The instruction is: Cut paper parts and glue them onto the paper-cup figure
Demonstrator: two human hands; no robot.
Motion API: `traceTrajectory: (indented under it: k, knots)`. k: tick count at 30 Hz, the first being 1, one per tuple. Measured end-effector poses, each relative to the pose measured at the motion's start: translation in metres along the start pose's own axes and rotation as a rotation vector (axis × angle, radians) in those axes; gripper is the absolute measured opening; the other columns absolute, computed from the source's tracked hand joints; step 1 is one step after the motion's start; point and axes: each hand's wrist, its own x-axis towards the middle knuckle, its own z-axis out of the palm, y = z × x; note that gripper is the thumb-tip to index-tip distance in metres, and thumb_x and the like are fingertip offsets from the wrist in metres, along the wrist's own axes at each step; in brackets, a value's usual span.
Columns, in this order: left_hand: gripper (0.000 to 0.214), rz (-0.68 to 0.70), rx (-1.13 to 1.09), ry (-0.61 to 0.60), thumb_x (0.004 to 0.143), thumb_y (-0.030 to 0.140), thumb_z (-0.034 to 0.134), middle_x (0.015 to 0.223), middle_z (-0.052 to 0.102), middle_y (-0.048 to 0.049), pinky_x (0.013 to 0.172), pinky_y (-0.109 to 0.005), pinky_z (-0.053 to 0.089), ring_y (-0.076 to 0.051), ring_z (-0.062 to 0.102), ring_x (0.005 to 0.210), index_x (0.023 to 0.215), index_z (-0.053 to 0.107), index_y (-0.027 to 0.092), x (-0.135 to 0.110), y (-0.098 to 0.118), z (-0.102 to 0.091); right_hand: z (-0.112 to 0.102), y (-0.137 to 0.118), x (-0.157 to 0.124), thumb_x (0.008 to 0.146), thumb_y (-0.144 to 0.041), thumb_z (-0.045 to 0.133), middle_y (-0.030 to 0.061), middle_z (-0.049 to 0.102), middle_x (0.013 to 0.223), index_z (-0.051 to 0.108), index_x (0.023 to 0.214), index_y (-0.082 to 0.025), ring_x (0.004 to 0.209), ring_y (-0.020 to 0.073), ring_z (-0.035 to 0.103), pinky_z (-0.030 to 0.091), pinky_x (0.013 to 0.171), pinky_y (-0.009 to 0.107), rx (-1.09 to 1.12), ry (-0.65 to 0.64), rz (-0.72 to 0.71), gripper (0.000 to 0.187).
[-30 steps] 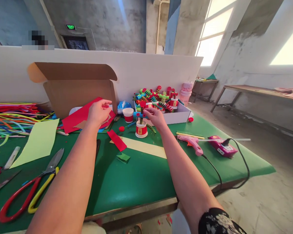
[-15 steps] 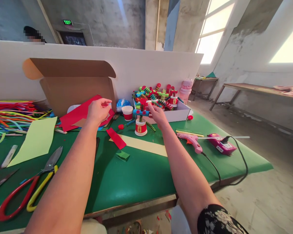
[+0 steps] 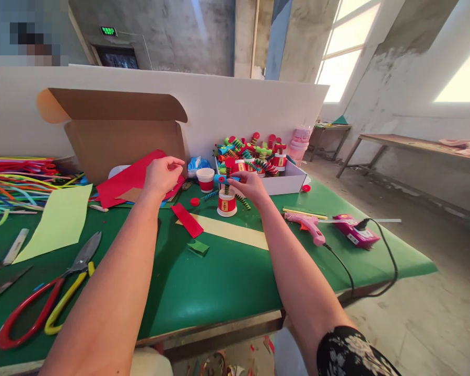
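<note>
A craft figure stands upright on the table: an upturned red-and-white paper cup [image 3: 227, 204] with a blue paper tube [image 3: 220, 179] across a coiled stem, and springy coils [image 3: 243, 202] out to the sides. My right hand [image 3: 251, 187] grips the right end of the blue tube between thumb and fingers. To the left, my left hand [image 3: 160, 176] hovers over red paper sheets [image 3: 119, 183], its fingers loosely bent and apart with nothing visible in them. Between the arms lie a red paper strip [image 3: 187, 220], a cream strip [image 3: 235, 233] and a folded green scrap [image 3: 198, 248].
Behind the figure, a white box [image 3: 284, 184] holds several similar figures. Another paper cup [image 3: 206, 180] stands nearby. A pink glue gun [image 3: 307, 224] with its cable lies right; scissors [image 3: 78, 266], pale green paper [image 3: 57, 222] and pipe cleaners [image 3: 23, 185] lie left. An open cardboard box [image 3: 127, 141] stands behind.
My right hand has moved down from the top of the figure to the right end of its blue tube. My left hand has shifted slightly right.
</note>
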Motion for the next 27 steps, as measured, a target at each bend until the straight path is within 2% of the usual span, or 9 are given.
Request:
traceTrajectory:
  k: [7,15,22,27]
  knots:
    - [0.016,-0.02,-0.01,-0.038,0.071,0.025,0.062,0.074,0.073,-0.0044,0.071,-0.033,0.052,-0.022,0.064,0.072,0.08,0.075,0.024,0.001,0.001,0.004,0.009,-0.001,0.001,0.073,-0.032,0.073,0.0007,0.069,0.076,0.073,0.096,-0.019,0.069,0.0148,0.06,0.048,0.068,0.028,-0.049,0.005,-0.075,0.026]
    - [0.014,-0.027,0.001,-0.048,0.071,0.019,0.064,0.071,0.072,-0.0038,0.07,-0.033,0.051,-0.022,0.063,0.07,0.078,0.075,0.024,-0.004,0.013,0.005,0.012,-0.002,-0.001,0.073,-0.038,0.075,0.0045,0.072,0.082,0.075,0.1,-0.017,0.073,0.0171,0.06,0.048,0.07,0.03,-0.105,-0.019,-0.081,0.034]
    - [0.019,-0.07,0.059,-0.1,0.074,0.023,0.061,0.081,0.074,-0.0055,0.07,-0.031,0.051,-0.021,0.065,0.077,0.087,0.075,0.021,-0.005,0.019,0.001,0.009,-0.012,-0.004,0.075,-0.037,0.072,0.0029,0.071,0.083,0.074,0.097,-0.017,0.074,0.0159,0.061,0.046,0.068,0.027,-0.154,0.015,-0.053,0.03]
    - [0.023,-0.079,0.085,-0.138,0.077,0.025,0.06,0.088,0.074,-0.0057,0.072,-0.029,0.051,-0.021,0.065,0.082,0.093,0.075,0.02,-0.007,0.024,-0.001,0.008,-0.01,-0.002,0.08,-0.042,0.067,0.0034,0.072,0.09,0.073,0.098,-0.017,0.082,0.0173,0.063,0.047,0.074,0.028,-0.134,0.03,-0.077,0.031]
